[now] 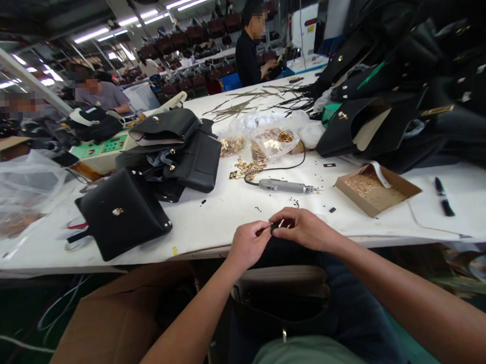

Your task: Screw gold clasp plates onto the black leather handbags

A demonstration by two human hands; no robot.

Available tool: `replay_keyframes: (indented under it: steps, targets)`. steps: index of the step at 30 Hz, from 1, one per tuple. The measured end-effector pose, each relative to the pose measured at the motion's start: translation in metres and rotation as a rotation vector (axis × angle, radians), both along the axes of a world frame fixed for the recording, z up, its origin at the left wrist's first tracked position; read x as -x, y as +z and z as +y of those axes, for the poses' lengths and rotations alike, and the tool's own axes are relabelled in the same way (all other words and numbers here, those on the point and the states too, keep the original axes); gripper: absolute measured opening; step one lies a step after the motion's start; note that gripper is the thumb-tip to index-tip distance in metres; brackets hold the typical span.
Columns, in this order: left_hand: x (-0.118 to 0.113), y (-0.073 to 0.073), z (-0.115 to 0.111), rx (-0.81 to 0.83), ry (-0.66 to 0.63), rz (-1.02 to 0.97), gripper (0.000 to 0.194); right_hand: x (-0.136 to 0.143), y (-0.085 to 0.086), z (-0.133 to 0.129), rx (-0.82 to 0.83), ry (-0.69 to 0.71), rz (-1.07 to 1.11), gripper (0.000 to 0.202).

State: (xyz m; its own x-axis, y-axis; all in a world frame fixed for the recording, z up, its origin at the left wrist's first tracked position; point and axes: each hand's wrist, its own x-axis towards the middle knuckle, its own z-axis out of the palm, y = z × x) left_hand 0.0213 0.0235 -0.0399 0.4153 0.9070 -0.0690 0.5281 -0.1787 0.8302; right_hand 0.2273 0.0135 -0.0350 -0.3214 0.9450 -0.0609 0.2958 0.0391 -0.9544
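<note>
Workshop: strip lights (188, 0) and racks of dark red bags (218, 27) behind a long white worktop (204, 222), seen from the worker's own eyes.
Small dark piece: at the near edge of the worktop, centre, held up between both hands; its exact shape is too covered to tell (274, 227).
Left hand: grip pinched, thumb and fingertips on the left side of that piece, probably steadying it (249, 242).
Right hand: grip closed around the other side, fingers curled over the top, perhaps for fine control (299, 229).
Black bag on the lap: pale-lined mouth gaping upward below the hands (281, 272); the lap seems to serve as its support.
Grey power screwdriver: lying just beyond the hands, cord trailing behind, likely placed for easy reach (282, 186).
Gold fittings: loose pile (246, 169) beside clear plastic sacks (271, 142) of more, apparently kept central to be handy.
Cardboard box: to the right, small gold-coloured parts inside, its walls probably keeping them from scattering (352, 199).
Worktop sides: stacked black bags left (199, 160), a taller heap right (387, 60).
Far side: a person in black, looking down (249, 56).
</note>
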Motion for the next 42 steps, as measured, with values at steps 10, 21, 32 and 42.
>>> replay_keyframes:
  steps: [10,21,32,42]
  targets:
    - [0.0,0.008,-0.017,-0.254,0.017,0.184,0.024,0.008,0.009,-0.023,-0.228,-0.159,0.019,0.01]
    - [0.003,0.01,-0.013,-0.213,0.03,0.222,0.028,-0.101,0.043,-0.092,0.118,-0.113,-0.158,0.026]
    - [-0.008,0.012,-0.035,-0.096,-0.041,0.289,0.026,-0.101,0.041,-0.068,-0.051,-0.233,-0.328,0.033]
    - [0.013,0.013,-0.005,0.022,0.028,0.215,0.021,-0.005,0.025,0.067,-0.224,-0.096,-0.253,0.024]
